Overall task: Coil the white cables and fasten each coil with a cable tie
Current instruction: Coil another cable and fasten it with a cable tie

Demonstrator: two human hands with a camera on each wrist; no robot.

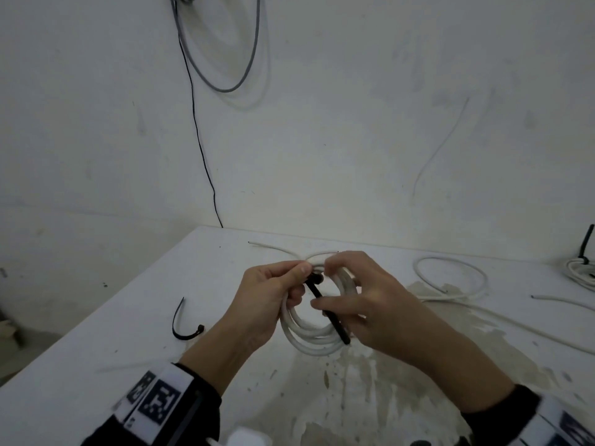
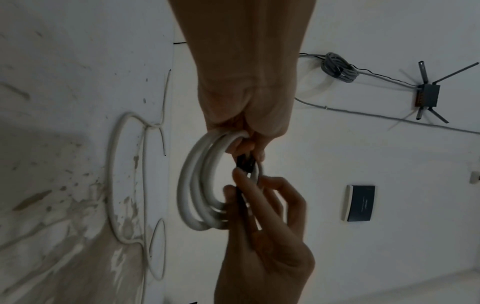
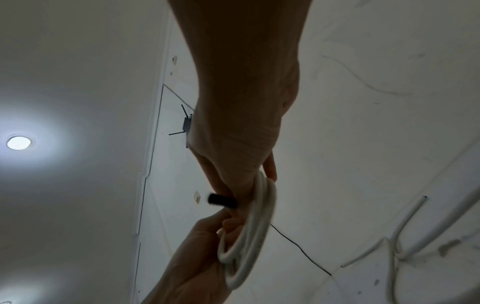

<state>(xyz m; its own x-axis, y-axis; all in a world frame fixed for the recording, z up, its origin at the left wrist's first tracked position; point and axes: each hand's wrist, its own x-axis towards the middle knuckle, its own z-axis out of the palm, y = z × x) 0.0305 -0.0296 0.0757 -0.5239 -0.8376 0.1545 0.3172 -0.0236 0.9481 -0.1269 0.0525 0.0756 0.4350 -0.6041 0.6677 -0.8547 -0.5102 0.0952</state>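
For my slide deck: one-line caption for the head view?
Left hand and right hand fasten a black plastic cable tie around a coiled white cable.

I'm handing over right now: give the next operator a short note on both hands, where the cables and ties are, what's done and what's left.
Left hand: grips the coil at its top, above the table.
Right hand: pinches the black tie where it crosses the coil.
Done: this cable coiled, tie looped round it; a tied coil lies far right.
Left: cinch this tie; coil the loose cable, using the spare tie.
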